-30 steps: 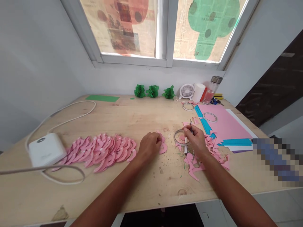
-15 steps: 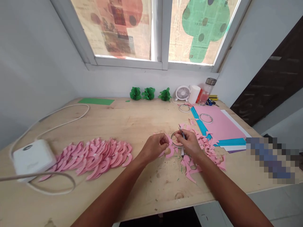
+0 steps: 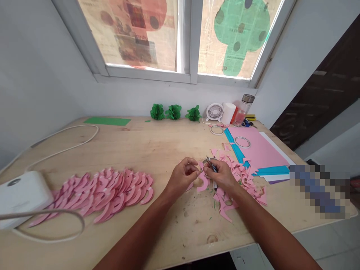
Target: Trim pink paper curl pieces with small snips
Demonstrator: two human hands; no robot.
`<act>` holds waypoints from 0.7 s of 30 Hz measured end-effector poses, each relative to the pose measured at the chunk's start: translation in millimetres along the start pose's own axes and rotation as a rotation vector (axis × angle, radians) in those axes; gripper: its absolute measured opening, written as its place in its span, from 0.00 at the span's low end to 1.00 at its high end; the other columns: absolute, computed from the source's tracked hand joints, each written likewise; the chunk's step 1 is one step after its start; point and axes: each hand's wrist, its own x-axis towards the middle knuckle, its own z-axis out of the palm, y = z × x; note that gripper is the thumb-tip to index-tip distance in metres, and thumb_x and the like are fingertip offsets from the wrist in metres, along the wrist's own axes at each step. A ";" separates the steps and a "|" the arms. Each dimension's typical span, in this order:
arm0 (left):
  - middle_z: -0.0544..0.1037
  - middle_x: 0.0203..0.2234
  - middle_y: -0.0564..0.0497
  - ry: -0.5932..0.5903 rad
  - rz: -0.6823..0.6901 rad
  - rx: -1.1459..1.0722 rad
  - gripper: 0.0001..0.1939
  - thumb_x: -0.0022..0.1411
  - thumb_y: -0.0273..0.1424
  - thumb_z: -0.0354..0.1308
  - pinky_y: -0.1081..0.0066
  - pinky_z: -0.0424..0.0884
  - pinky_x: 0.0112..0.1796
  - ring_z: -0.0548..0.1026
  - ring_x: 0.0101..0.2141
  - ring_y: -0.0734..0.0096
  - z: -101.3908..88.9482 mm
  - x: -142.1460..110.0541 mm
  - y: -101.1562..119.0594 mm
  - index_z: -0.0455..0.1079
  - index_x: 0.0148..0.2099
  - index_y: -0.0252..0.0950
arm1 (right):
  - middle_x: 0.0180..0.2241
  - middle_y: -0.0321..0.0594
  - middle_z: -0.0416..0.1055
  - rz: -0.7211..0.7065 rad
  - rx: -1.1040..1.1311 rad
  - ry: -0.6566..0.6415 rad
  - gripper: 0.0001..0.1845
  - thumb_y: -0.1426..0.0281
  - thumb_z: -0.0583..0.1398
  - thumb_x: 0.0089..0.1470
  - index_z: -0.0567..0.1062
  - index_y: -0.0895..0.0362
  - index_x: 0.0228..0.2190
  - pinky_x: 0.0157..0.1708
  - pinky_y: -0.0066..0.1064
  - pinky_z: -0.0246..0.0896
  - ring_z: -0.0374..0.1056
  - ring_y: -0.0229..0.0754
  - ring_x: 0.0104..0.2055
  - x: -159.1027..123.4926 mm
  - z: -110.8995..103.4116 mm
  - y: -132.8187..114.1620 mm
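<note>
My left hand (image 3: 183,174) is closed, thumb and fingertips meeting in a pinch just above the table; whatever lies between them is too small to make out. Close on its right, my right hand (image 3: 222,174) grips a slim dark tool with a pointed metal tip (image 3: 209,162), the tip sticking up and to the left. A curved pink paper piece (image 3: 203,183) lies below the fingertips. Partly hidden behind my right hand is a roll of tape (image 3: 206,160). To the left spreads an overlapping row of curved pink paper pieces (image 3: 112,193).
Pink paper scraps (image 3: 250,180) lie around my right hand. Beyond are pink sheets (image 3: 261,148) with a tape roll (image 3: 242,142) on top. Green paper ornaments (image 3: 173,111), a small fan (image 3: 215,111) and a bottle (image 3: 244,110) line the wall. A white device (image 3: 25,195) with a cable stands left.
My right hand has moved left, closer to my left hand, and the pointed tool has shifted left with it. The view has shifted slightly.
</note>
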 end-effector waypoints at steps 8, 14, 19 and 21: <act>0.71 0.19 0.53 0.094 -0.108 -0.138 0.10 0.44 0.34 0.61 0.78 0.60 0.18 0.66 0.19 0.79 7.9 -2.1 0.7 0.70 0.28 0.32 | 0.18 0.31 0.60 -0.027 -0.020 -0.017 0.11 0.64 0.56 0.49 0.68 0.58 0.21 0.21 0.24 0.49 0.54 0.33 0.21 1.1 2.2 1.2; 0.69 0.18 0.54 0.121 -0.126 -0.194 0.11 0.44 0.36 0.61 0.79 0.59 0.15 0.64 0.15 0.81 8.0 -3.4 -1.6 0.70 0.27 0.32 | 0.17 0.31 0.55 -0.098 -0.077 -0.028 0.13 0.65 0.57 0.49 0.64 0.57 0.18 0.21 0.24 0.46 0.52 0.33 0.20 0.0 4.4 -0.8; 0.71 0.20 0.55 0.184 -0.139 -0.236 0.11 0.42 0.35 0.62 0.79 0.65 0.19 0.68 0.18 0.80 4.1 -4.8 5.7 0.69 0.27 0.33 | 0.19 0.32 0.58 -0.132 -0.201 -0.002 0.09 0.67 0.57 0.48 0.66 0.56 0.21 0.23 0.25 0.47 0.55 0.35 0.23 -1.8 4.5 -3.9; 0.71 0.19 0.55 0.190 -0.161 -0.242 0.11 0.42 0.35 0.62 0.79 0.64 0.18 0.68 0.17 0.80 2.5 -5.4 8.2 0.68 0.27 0.33 | 0.21 0.33 0.61 -0.135 -0.232 0.001 0.06 0.67 0.57 0.48 0.68 0.56 0.24 0.23 0.26 0.48 0.56 0.35 0.24 -2.6 3.5 -5.8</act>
